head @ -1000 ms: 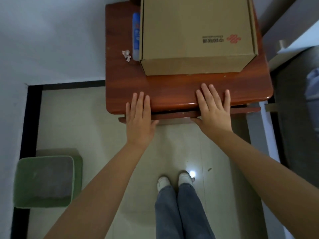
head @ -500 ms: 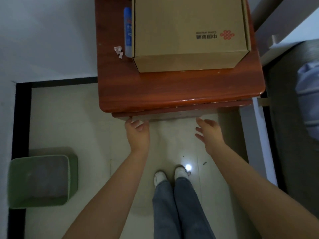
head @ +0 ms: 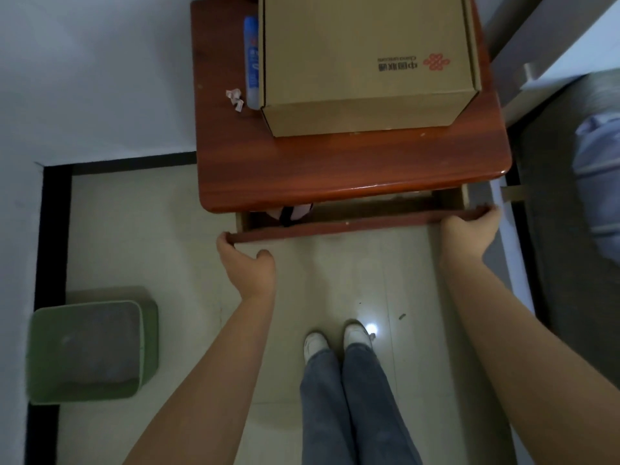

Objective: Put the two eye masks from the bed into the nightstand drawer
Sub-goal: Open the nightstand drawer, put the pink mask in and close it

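I am seeing the left hand (head: pixel 246 266) and right hand (head: pixel 471 229), fingers curling around opposite ends of the drawer front (head: pixel 355 224), its long axis running left-right, a pinkish item (head: pixel 295 211) sitting inside nearer the left.

The room was dim and flat-lit, with a greenish cast over the floor (head: pixel 167 229) and a small bright glare spot on the tile beside the shoes (head: pixel 339 338). The nightstand's (head: pixel 352 176) front edge carried a soft sheen, and the drawer (head: pixel 352 209) interior lay in shadow. Wide-angle distortion bent lines near the edges, where the bin (head: pixel 90 350) looked slightly blurred.
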